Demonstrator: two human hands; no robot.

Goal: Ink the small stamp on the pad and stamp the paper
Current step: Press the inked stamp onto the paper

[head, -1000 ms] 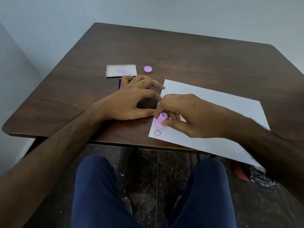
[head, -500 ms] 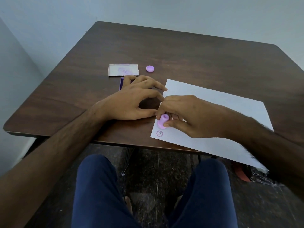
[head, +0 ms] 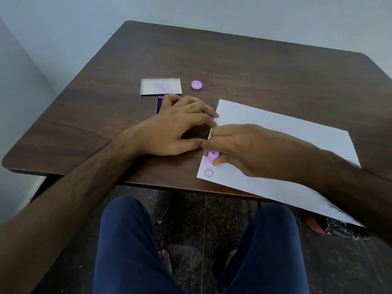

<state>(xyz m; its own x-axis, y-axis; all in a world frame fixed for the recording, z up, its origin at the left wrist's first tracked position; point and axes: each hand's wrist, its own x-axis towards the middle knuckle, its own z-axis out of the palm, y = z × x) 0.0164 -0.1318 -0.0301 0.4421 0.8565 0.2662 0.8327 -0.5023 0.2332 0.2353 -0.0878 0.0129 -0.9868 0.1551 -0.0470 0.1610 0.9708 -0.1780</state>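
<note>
My right hand (head: 239, 149) pinches a small lilac stamp (head: 211, 159) and holds it down on the near left corner of the white paper (head: 282, 136). Just below the stamp, a round purple print (head: 209, 172) shows on the sheet. My left hand (head: 174, 128) rests on the table with fingers spread, covering most of the purple ink pad (head: 159, 103); its fingertips touch the paper's left edge.
A clear lid smeared with purple (head: 161, 87) lies beyond the pad, and a lilac stamp cap (head: 196, 84) sits to its right. The brown table (head: 254, 66) ends close to my knees; the paper overhangs its front edge.
The stamp has tipped from tilted to pressed down on the paper, just above the earlier print. My left hand stayed on the pad.
</note>
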